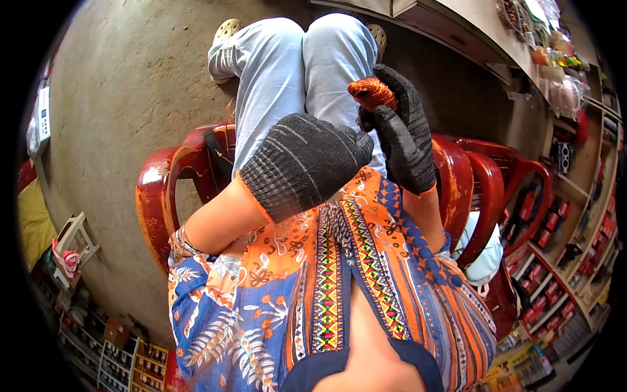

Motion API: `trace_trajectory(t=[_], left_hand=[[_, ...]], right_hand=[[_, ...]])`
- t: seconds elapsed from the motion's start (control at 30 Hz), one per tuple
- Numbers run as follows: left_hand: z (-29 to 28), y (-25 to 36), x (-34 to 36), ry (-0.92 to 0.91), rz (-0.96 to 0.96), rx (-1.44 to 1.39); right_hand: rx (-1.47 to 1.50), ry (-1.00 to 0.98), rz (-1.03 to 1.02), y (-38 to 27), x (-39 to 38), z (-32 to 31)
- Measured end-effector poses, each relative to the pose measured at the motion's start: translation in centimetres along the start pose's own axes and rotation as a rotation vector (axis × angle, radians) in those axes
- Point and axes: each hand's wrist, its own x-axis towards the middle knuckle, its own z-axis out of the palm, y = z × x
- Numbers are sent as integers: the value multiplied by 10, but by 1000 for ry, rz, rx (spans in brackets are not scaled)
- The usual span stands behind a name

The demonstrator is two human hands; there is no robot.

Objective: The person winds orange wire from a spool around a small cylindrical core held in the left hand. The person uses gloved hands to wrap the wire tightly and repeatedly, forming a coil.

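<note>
My right hand (405,137), in a black knit glove, is closed around a spindle-shaped bundle of shiny copper-orange thread or wire (373,93), its dark end facing up-left above my thumb. My left hand (304,163), in a matching glove with orange cuff, is closed with the back toward me, just below and left of the bundle, fingertips turned toward my right hand; what they hold, if anything, is hidden. Both hands are over my lap and light blue trousers (268,78).
Red plastic chair arms (160,209) flank me, with more red chairs (522,183) at right. A counter (444,26) with packages stands front right, shelves (575,228) at far right. A small white stool (72,248) and racks (117,366) are at left, on a concrete floor (130,78).
</note>
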Motion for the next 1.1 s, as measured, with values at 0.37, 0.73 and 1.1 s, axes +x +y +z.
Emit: trace_trajectory(t=[0.37, 0.73, 1.1], left_hand=[[7, 0, 1, -23, 75, -128], [-41, -61, 35, 55, 147, -239], [-35, -69, 42, 101, -44, -682]], right_hand=[[-164, 72, -20, 11, -1, 6], [-500, -256, -436, 14, -7, 0], [-290, -76, -356, 4, -9, 5]])
